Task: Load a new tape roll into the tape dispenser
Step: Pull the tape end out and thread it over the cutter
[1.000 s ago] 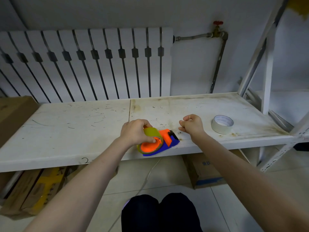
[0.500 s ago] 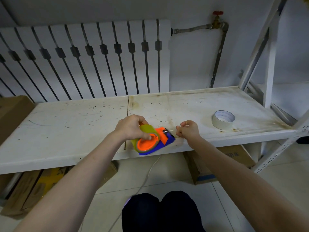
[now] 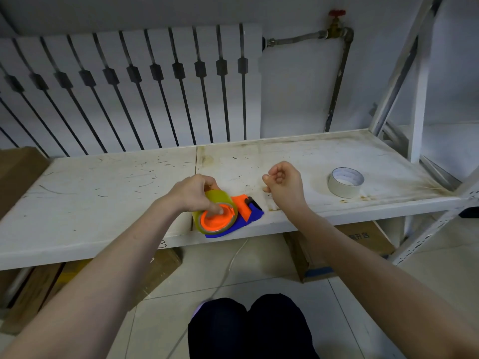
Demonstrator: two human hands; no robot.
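White shelf [image 3: 103,193] first, scuffed and stained, with the dispenser [image 3: 241,216] at its front edge near the middle seam and a spare grey roll [image 3: 346,182] well off to the right. I judge the loading mostly done — the yellowish roll [image 3: 216,203] sits on the orange hub, while threading the tape end to the cutter looks left to do. My left hand [image 3: 193,193] clamps that roll, thumb on the hub; my right hand [image 3: 283,183] hovers pinched shut near the nose — whether it holds tape I cannot tell — and the dispenser's long axis runs left-right, cutter pointing right.
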